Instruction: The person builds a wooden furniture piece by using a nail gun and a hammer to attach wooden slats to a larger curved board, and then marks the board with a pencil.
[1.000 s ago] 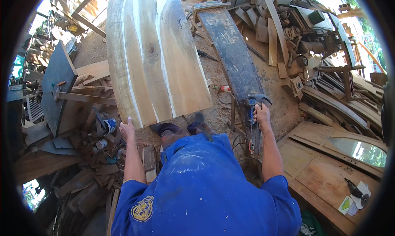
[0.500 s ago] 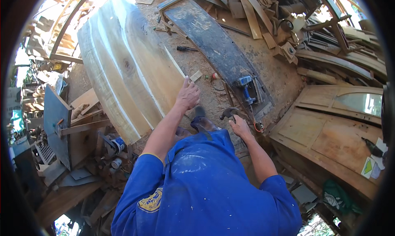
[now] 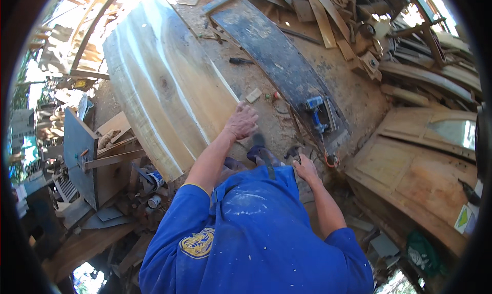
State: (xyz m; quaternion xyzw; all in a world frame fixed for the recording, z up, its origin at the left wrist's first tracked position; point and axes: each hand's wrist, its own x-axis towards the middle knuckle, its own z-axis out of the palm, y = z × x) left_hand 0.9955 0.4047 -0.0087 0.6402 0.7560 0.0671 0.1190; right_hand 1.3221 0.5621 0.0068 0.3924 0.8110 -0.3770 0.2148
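My left hand is at the right edge of a broad wooden panel with pale lengthwise streaks. Its fingers are bent together; whatever they pinch, if anything, is too small to make out. Just beyond the fingertips lies a small light wood block, apart from the hand. My right hand is closed around the handle of a hammer, held low by my right leg, its dark head pointing away from me. Most of the handle is hidden by the hand.
A long dark board stands to the right, carrying a blue cordless drill. A black-handled tool lies between panel and board. Wooden doors are at the right. Scrap wood and cans crowd the left.
The whole view has shifted slightly. My left hand has drawn back a little from the wood block, with its fingers more bent. The hammer in my right hand is slightly lower and nearer me.
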